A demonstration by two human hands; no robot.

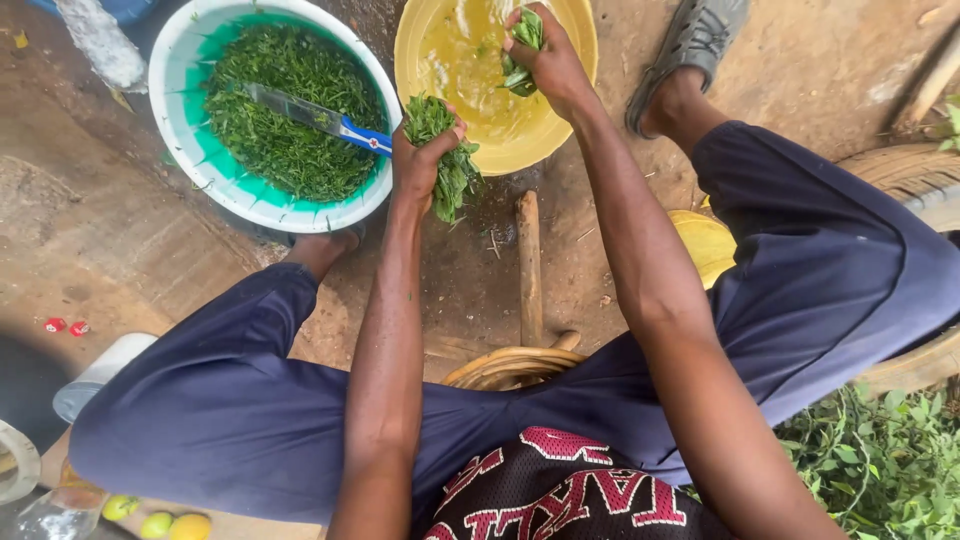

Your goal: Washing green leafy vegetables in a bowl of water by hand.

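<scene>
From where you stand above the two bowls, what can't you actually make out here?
Head view only:
- Yellow bowl: its far rim is cut off by the top edge, and the right hand covers part of the water.
- Knife: its blade tip sinks into the chopped greens in the white bowl.
- Left hand: its palm is hidden by the leaf bundle.
- Sandal: its toe is cut off at the top edge.

Knife [315,120] in left basin [175,100]; bowl [575,40] right.
</scene>
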